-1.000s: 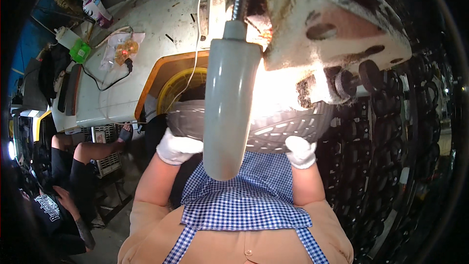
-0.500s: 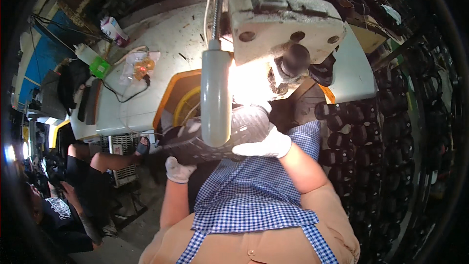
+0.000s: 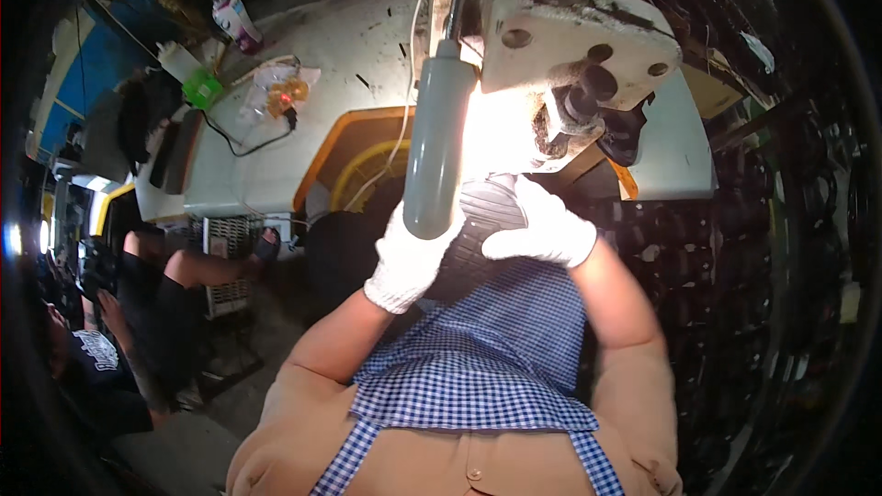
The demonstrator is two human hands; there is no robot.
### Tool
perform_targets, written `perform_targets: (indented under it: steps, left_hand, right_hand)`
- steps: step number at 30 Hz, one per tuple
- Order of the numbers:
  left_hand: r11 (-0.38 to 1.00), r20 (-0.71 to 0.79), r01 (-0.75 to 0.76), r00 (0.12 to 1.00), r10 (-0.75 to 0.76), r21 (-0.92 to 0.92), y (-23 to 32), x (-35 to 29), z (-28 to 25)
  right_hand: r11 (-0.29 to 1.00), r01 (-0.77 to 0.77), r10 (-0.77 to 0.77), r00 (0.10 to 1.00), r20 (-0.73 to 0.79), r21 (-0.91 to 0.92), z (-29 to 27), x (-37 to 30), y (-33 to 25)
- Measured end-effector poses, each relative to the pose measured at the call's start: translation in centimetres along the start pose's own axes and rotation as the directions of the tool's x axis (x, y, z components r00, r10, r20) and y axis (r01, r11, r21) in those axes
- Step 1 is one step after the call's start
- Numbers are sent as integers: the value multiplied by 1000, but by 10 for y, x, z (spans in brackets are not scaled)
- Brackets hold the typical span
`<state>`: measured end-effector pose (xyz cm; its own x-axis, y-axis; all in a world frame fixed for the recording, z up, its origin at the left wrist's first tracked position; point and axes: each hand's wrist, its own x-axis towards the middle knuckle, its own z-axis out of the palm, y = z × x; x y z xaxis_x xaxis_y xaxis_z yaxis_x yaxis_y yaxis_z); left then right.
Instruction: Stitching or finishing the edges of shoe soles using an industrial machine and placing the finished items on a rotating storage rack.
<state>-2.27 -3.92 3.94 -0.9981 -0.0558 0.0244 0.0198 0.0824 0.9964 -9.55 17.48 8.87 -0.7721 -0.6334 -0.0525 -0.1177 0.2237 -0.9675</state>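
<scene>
The left hand (image 3: pixel 409 262), in a white glove, reaches up and inward from a forearm slanting in from the lower left, its palm side against the left of a dark shoe (image 3: pixel 482 237). A lamp (image 3: pixel 441 142) hangs across its fingertips, so I cannot tell how tightly they close. The right hand (image 3: pixel 549 231), gloved too, comes from the lower right with the elbow bent outward. Its thumb is spread wide from the fingers and lies over the tread, the fingers running up along the right edge; between them they hold the shoe. The shoe sits between the two hands, ridged sole showing, above a checked apron (image 3: pixel 473 386).

Just beyond the right fingertips is a pale machine (image 3: pixel 579 41) with a dark knob (image 3: pixel 581 103). Left of and beyond the left fingers, a yellow tub (image 3: pixel 349 174) sits in the cutout of a table (image 3: pixel 340 46); what it holds is unclear. Farther left of those fingers, a clear bag (image 3: pixel 280 96) holds something orange. Past it are a green container (image 3: pixel 200 89), contents hidden, and a white-and-purple pack (image 3: pixel 236 20). Well left of the left hand, a person sits beside a pale crate (image 3: pixel 225 266).
</scene>
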Motion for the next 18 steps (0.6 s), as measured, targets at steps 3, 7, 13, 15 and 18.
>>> perform_targets:
  steps: [3,7,13,15,18]
  left_hand:
    - [994,-136,-49,989,63,100,-5,-3,8]
    - [946,-176,-16,983,-44,-324,-18,-9,24]
    - [984,49,-91,994,100,-156,25,15,-11]
    - [996,139,-87,986,87,-5,43,18,-16]
    - [955,156,-267,957,246,129,40,31,-26]
  right_hand:
    - [913,285,-404,739,-539,-292,45,-17,63]
    - [965,259,-183,570,-801,-36,107,-39,99]
    - [937,237,-340,784,-519,-255,45,-42,68]
    - [906,221,-361,850,-384,-362,22,-35,48]
    - [755,296,-407,911,-65,-585,-12,-17,21]
